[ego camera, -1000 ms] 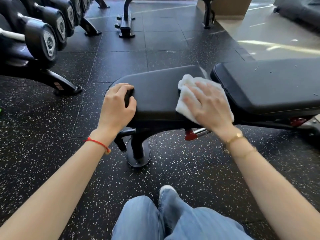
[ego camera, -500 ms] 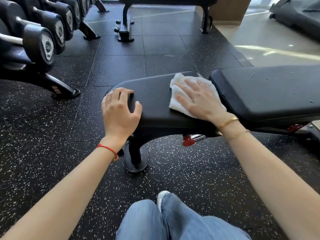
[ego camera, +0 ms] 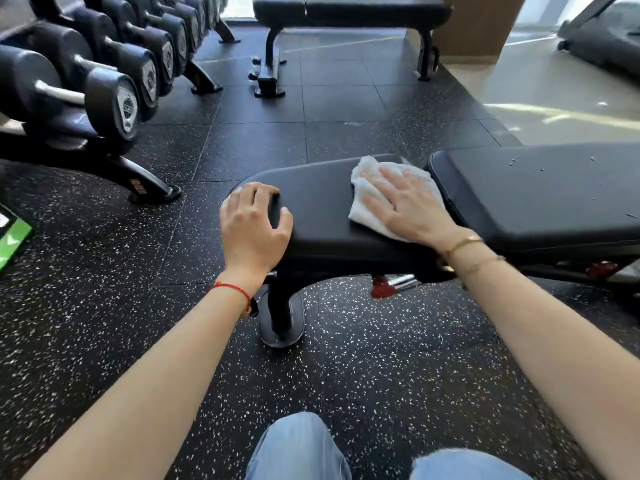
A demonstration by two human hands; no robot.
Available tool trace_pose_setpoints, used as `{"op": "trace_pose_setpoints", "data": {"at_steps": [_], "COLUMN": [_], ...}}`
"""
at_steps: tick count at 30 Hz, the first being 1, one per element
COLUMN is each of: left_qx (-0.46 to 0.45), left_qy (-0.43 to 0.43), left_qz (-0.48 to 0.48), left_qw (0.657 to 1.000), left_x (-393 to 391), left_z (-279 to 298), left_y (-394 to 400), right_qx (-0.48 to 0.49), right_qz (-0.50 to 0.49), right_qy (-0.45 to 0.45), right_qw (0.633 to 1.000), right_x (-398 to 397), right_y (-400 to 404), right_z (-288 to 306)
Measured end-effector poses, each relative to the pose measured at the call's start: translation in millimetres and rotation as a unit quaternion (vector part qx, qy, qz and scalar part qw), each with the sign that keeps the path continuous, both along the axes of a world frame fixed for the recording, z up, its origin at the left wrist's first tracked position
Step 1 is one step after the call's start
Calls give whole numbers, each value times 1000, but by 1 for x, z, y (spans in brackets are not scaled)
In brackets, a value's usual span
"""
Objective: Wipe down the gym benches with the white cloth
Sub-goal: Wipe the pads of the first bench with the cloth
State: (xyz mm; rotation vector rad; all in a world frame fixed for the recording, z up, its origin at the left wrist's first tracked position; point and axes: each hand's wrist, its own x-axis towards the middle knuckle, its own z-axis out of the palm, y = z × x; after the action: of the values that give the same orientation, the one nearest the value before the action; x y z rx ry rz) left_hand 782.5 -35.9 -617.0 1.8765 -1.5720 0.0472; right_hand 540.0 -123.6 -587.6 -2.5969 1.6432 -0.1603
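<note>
A black adjustable gym bench lies across the middle of the head view, with a seat pad (ego camera: pixel 322 199) on the left and a longer back pad (ego camera: pixel 540 192) on the right. The white cloth (ego camera: pixel 363 188) lies on the seat pad's right part, near the gap between the pads. My right hand (ego camera: pixel 408 206) presses flat on the cloth with fingers spread. My left hand (ego camera: pixel 254 225) grips the seat pad's left end, fingers over the edge and thumb on top.
A dumbbell rack (ego camera: pixel 104 95) runs along the left. A second black bench (ego camera: pixel 349 12) stands at the back. The first bench's foot (ego camera: pixel 282 320) and a red knob (ego camera: pixel 381 287) sit below the seat. A treadmill (ego camera: pixel 602 39) is at the far right. My jeans-clad knees (ego camera: pixel 298 448) are at the bottom.
My right hand has slid the cloth from the seat pad's near edge up onto its top. The view has tilted up and shows more of the back of the room.
</note>
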Motion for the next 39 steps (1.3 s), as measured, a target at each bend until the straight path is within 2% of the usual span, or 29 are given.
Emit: {"op": "trace_pose_setpoints", "data": {"at_steps": [3,6,10,12,16,19,25,28,32,37,39], "left_qx": [4,-8,-14,4,45,36,23,30,52,73,67], "left_qy": [-7,-11,-7,-12,28,8,14,3,-17,-25,-36], "left_qz": [14,21,19,33,114,158,147,154,151,138,112], "left_qw": [1000,1000,1000,999,992,987,989,988,987,987,991], "left_x": [-2,-2,-4,-8,-37,-50,-48,-49,-49,-62,-81], "left_z": [1,1,2,5,13,8,8,8,8,10,13], "left_y": [-2,-2,-1,-3,-12,-14,-9,-7,-8,-10,-12], "right_qx": [-19,-45,-19,-6,0,11,7,1,-3,-46,-36], "right_qz": [39,109,185,186,165,176,303,273,213,286,310], "right_qy": [50,-15,-61,-71,-34,-31,-41,-48,-41,-113,-127], "right_qw": [998,993,981,980,986,984,952,961,976,950,942], "right_x": [42,51,3,-11,5,18,-20,-41,-22,-21,-27], "right_y": [-17,2,14,1,-39,-50,-16,-23,-41,-26,-19], "right_z": [5,-1,-10,-8,-2,0,-8,-10,-2,3,8]}}
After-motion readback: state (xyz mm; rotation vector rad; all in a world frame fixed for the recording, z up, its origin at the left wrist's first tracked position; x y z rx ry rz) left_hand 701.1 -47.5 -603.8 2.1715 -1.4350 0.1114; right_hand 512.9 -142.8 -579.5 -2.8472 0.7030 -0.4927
